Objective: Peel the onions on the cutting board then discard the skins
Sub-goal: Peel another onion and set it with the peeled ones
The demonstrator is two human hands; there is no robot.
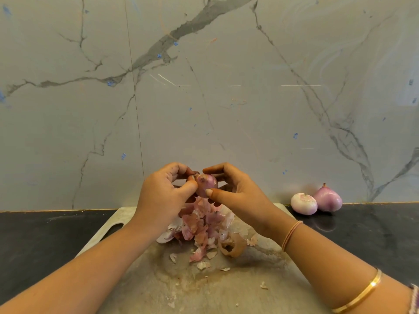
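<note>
- Head view: the cutting board (226, 291) lies on a dark worktop (45, 241), with a marble wall (204, 87) right behind it.
- A messy pile of skins (204, 225) sits on the far half of the board, and a few loose flakes are scattered on the near half.
- Off the board's far right corner, two peeled onions (304, 203) sit touching each other on the worktop against the wall.
- Both forearms cross the board and cover its sides.
- The onion (207, 184) is held up above the skin pile.
- The left hand (163, 193) has its fingers curled round the onion, thumb at its tip.
- The right hand (238, 191) grips it too, thumb pressed on the front and fingers wrapped behind.
- On the right arm there's a hair band (291, 234) and a gold bangle (360, 295).
</note>
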